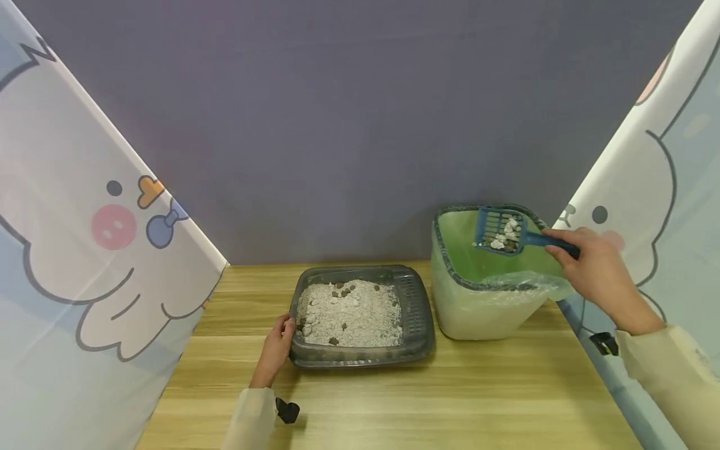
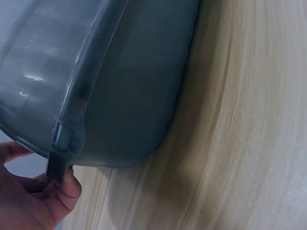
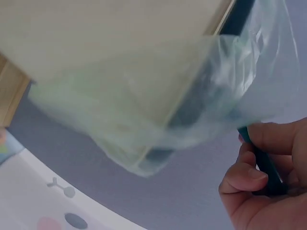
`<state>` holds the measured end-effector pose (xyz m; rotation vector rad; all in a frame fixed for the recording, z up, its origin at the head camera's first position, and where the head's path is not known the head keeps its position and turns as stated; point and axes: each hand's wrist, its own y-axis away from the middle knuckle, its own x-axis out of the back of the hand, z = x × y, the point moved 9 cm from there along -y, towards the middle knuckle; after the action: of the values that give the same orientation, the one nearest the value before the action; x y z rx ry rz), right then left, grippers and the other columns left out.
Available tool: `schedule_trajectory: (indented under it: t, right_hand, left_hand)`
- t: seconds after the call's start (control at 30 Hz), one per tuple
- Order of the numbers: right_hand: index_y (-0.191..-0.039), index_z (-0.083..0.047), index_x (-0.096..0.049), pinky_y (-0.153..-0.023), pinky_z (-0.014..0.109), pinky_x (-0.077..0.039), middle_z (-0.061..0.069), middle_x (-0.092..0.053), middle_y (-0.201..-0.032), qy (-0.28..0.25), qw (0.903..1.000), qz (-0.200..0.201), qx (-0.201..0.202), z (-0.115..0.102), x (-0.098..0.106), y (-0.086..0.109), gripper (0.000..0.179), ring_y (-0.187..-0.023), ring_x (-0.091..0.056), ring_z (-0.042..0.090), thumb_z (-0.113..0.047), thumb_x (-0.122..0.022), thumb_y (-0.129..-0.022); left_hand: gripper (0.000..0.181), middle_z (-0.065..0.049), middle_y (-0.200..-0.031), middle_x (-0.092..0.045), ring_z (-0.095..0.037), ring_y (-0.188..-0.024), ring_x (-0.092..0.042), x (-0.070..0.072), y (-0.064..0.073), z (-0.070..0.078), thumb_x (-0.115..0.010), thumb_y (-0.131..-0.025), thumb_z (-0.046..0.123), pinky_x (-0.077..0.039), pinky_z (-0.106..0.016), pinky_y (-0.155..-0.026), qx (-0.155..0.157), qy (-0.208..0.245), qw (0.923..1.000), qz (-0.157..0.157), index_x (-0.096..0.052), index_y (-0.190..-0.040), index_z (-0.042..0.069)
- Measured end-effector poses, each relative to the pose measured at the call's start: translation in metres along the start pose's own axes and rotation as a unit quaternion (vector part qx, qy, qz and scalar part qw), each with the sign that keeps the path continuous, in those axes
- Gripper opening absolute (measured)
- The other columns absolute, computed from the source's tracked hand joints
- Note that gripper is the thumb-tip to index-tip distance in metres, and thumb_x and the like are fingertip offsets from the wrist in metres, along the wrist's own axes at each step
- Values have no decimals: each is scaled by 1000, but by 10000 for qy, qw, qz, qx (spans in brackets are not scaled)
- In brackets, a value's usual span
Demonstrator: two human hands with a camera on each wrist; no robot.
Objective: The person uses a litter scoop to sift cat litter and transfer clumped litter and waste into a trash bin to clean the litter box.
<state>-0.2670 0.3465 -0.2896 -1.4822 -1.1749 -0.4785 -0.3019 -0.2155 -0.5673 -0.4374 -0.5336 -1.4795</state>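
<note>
My right hand [image 1: 599, 269] grips the handle of a blue slotted litter scoop [image 1: 499, 232], held over the mouth of a bin. Pale litter and brown clumps lie in the scoop. In the right wrist view, fingers curl round the handle [image 3: 266, 167]; the scoop's head is hidden there. My left hand [image 1: 277, 344] holds the left rim of a grey litter box [image 1: 416, 312]. The left wrist view shows thumb and fingers pinching the rim [image 2: 62, 148] at a corner. Pale litter [image 1: 354, 319] with several dark brown lumps fills the box.
The white bin [image 1: 467, 312] stands right of the box, lined with a thin translucent green bag [image 1: 542, 282] that hangs over its dark rim. Both stand on a wooden table [image 1: 360, 406]. Behind is a grey wall [image 1: 360, 125]; cartoon-printed sheets [image 1: 112, 250] flank both sides.
</note>
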Motion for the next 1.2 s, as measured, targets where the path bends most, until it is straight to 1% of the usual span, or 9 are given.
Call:
schedule_trajectory:
  t: [0.13,0.23,0.47,0.7,0.8,0.87,1.03,1.1,1.2]
  right_hand:
    - [-112,3,-67,-47,30,-25,8,-47,-69,330,9986,263,320,-4,9,-2,31,-52,-31,15,3,-71,-81]
    - [-113,4,-67,-47,28,-25,7,-43,-71,334,9985,376,198,-3,14,-2,31,-54,-31,16,5,-70,-82]
    - [-108,2,-71,-52,21,-25,10,-43,-75,39,9929,1185,124,-3,23,3,27,-62,-32,13,10,-66,-83]
    - [-116,1,-67,-53,23,-24,8,-48,-75,-188,9922,1231,46,-8,20,5,31,-59,-30,8,2,-68,-85]
    - [-115,2,-67,-50,20,-26,10,-56,-74,-404,9891,1381,307,-22,22,4,32,-54,-33,2,0,-70,-84]
    - [-114,2,-67,-49,15,-28,14,-61,-79,-595,9863,1505,318,-31,22,5,30,-54,-36,-3,-1,-70,-84]
    - [-116,-1,-67,-49,13,-32,8,-62,-82,-1238,9780,1641,366,-60,10,9,29,-54,-39,-4,-2,-68,-87]
    - [-115,-2,-67,-47,15,-32,3,-59,-78,-1421,9757,1537,646,-79,-2,11,30,-51,-38,0,0,-69,-85]
    - [-116,-5,-67,-47,17,-33,-2,-57,-78,-1674,9771,939,921,-109,-32,14,31,-51,-39,4,-2,-70,-85]
  left_hand:
    - [55,-24,-124,-52,-38,-106,-54,-2,2,-3,-34,-102,44,-44,-52,-83,88,64,9999,-8,-39,-142,6]
    - [54,-25,-124,-51,-38,-106,-54,-2,3,-4,-35,-103,42,-44,-52,-83,128,72,9999,5,-39,-142,6]
    - [54,-25,-125,-51,-38,-106,-54,-4,3,-5,-35,-103,43,-44,-52,-83,130,104,9999,-21,-38,-142,6]
    - [55,-24,-122,-52,-38,-103,-55,-2,4,-4,-33,-102,44,-45,-51,-81,71,62,9999,44,-38,-142,5]
    - [56,-24,-122,-52,-37,-103,-55,-3,5,-4,-33,-102,45,-44,-51,-81,94,65,9999,30,-38,-142,6]
    - [56,-25,-123,-52,-38,-104,-55,-3,4,-4,-33,-102,44,-44,-52,-82,73,59,10000,15,-37,-142,5]
    - [54,-25,-123,-52,-39,-104,-55,-1,3,0,-34,-103,42,-43,-53,-83,41,79,9999,59,-38,-141,5]
    - [55,-25,-123,-52,-38,-105,-54,-1,2,1,-34,-103,44,-43,-53,-83,26,101,9999,57,-38,-142,5]
    - [56,-24,-124,-51,-38,-106,-54,-2,-1,3,-33,-102,46,-43,-53,-84,31,163,9999,28,-38,-142,7]
